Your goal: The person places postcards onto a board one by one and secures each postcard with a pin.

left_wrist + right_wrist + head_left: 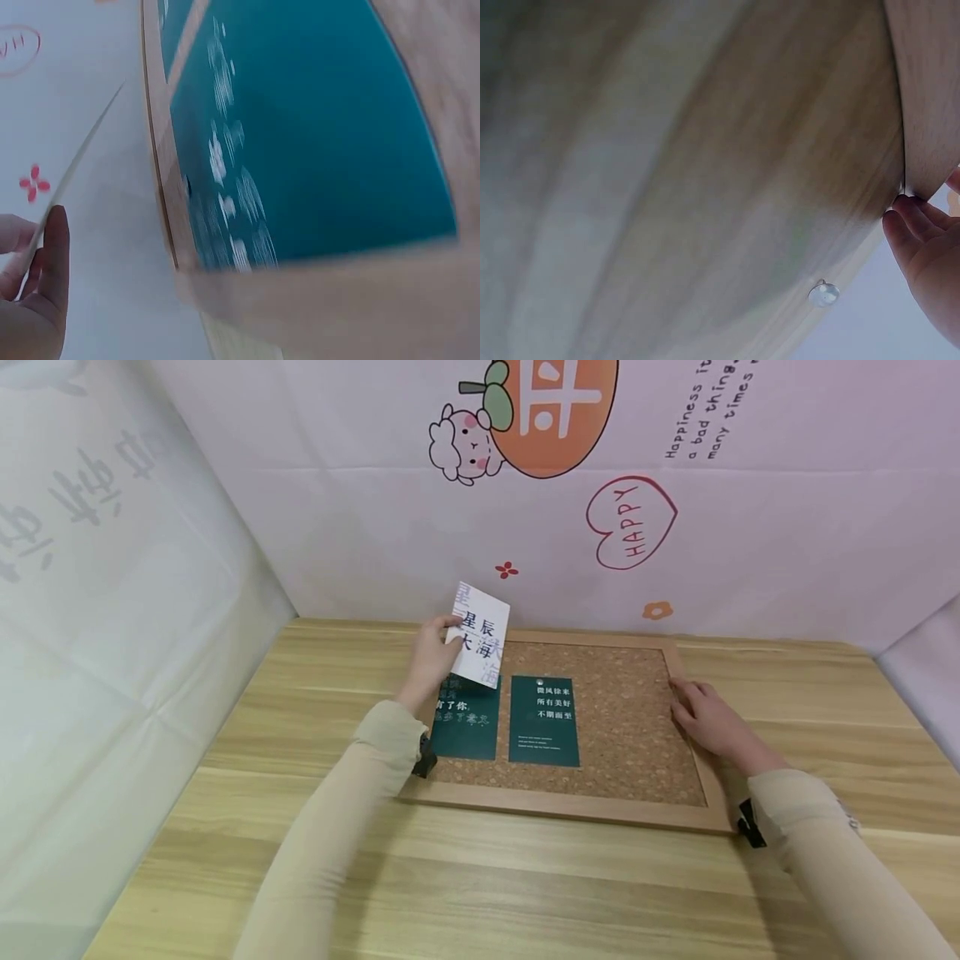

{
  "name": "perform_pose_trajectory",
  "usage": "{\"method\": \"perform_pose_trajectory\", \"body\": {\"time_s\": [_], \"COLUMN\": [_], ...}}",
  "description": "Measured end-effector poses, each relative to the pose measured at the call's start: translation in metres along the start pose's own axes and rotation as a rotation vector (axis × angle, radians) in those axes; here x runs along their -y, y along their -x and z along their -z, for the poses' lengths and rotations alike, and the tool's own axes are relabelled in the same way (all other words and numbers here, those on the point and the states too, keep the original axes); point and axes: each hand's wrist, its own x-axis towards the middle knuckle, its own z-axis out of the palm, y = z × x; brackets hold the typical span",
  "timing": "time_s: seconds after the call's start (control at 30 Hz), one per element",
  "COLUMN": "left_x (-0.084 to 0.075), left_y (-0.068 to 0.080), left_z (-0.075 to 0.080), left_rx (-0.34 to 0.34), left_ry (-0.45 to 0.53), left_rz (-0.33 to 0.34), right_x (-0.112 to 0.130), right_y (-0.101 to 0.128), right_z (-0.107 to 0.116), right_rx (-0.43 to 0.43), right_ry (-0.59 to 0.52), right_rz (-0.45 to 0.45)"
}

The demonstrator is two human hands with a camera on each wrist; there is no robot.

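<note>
A: What fills the frame, biggest first?

B: The printed backdrop point(750, 527) across the top, with a "HAPPY" heart right of centre and "Happiness" at the upper right. Below it the wooden tabletop point(525, 885), and at centre the cork board point(622, 727) in its wood frame.

A: What does the board hold?

B: Two green cards. The middle one point(544, 721) carries white Chinese lines and a pin near its top. The left one point(467, 727) is partly covered by the white card point(480, 636), which stands tilted over the board's upper left corner and reads 星辰大海.

A: And the hands?

B: The left hand point(432, 660) pinches the white card by its left edge. The right hand point(705, 714) lies with fingers fairly straight on the board's right frame.

A: Do the wrist views add anything?

B: The left wrist view shows the white card edge-on at the lower left, fingers point(52, 247) behind it, and a blurred green card. The right wrist view shows a clear pushpin point(823, 293) lying on the wood near the fingertips point(907, 225), unseen from the head.
</note>
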Motion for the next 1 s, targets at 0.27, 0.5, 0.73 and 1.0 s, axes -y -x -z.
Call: {"method": "perform_pose_trajectory", "body": {"time_s": [0.27,0.5,0.73,1.0], "left_x": [-0.015,-0.024,-0.032,-0.037], "left_y": [0.01,0.019,0.031,0.041], "left_z": [-0.033,-0.068,-0.094,-0.114], "left_rx": [0.02,0.093,0.145,0.176], "left_ry": [-0.061,0.043,0.033,0.019], "left_rz": [-0.024,0.003,-0.013,0.028], "right_x": [0.002,0.002,0.002,-0.001], "right_y": [-0.002,0.0,0.001,0.0], "right_z": [0.001,0.002,0.001,0.0], "right_rx": [0.007,0.004,0.0,0.002], "right_ry": [-0.006,0.0,0.004,0.001], "right_rz": [-0.004,-0.001,-0.009,-0.008]}}
